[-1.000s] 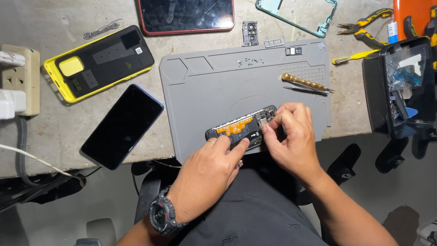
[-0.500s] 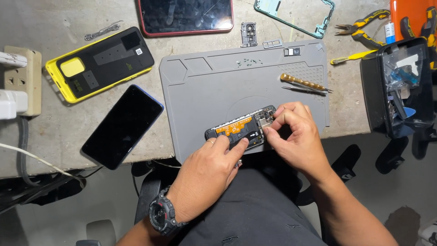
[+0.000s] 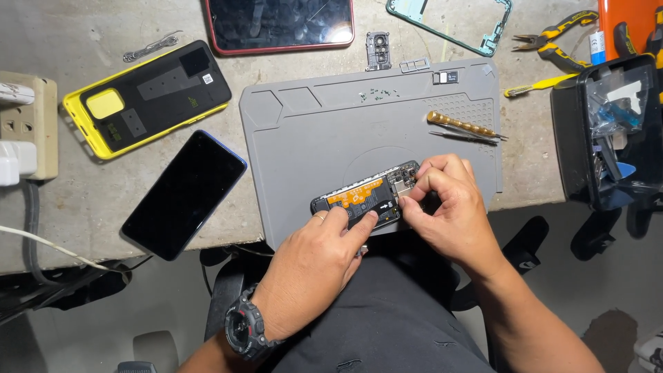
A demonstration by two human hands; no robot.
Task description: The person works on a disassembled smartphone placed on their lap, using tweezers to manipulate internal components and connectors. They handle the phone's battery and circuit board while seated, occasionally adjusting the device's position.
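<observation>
From the head view I see the opened phone (image 3: 366,195) lying on the near edge of the grey mat (image 3: 324,131). My left hand (image 3: 314,266) rests loosely curled on the phone's near side, fingertips steadying it. My right hand (image 3: 449,207) covers the phone's right end, fingers pinched together on something there; I can't tell what, since the hand hides it. Right of the phone, further back on the mat, lies a brass screwdriver (image 3: 459,126). Left of the mat lies a dark phone (image 3: 184,194).
</observation>
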